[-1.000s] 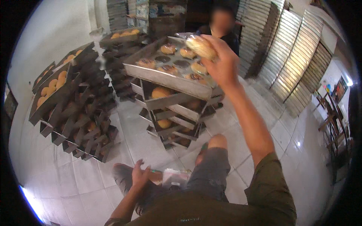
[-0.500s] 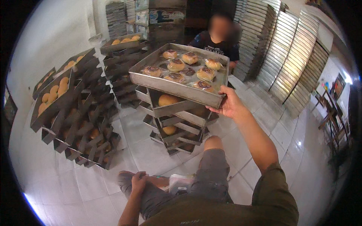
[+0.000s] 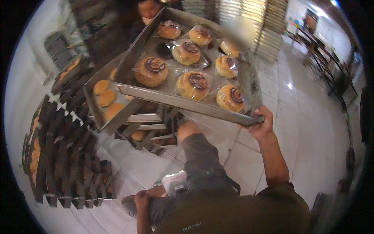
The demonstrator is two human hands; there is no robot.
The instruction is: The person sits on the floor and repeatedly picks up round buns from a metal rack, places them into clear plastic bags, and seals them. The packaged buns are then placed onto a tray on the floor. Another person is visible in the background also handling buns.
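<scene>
My right hand [image 3: 261, 123] is closed on the near right corner of a large metal baking tray [image 3: 175, 99]. The tray is tilted toward me. On it sit several round buns [image 3: 193, 85], each in clear wrap with a dark brown swirl on top. Lower left of it, a second tray [image 3: 93, 107] of plain golden buns [image 3: 106, 97] tops a stack, partly hidden by the held tray. My left hand [image 3: 142, 199] rests on my bent left leg with its fingers loosely laid, holding nothing that I can see.
Crisscrossed stacks of bun trays [image 3: 70, 167] fill the left side. A person [image 3: 145, 11] is beyond the held tray's far left corner, mostly hidden. Tall tray stacks [image 3: 269, 23] line the back. A wooden rack or table [image 3: 319, 54] stands at the far right on pale floor tiles.
The tray of wrapped buns has come nearer to me in my right hand and tilted, uncovering plain buns on the stack below. My view has turned right. My left hand stays on my leg.
</scene>
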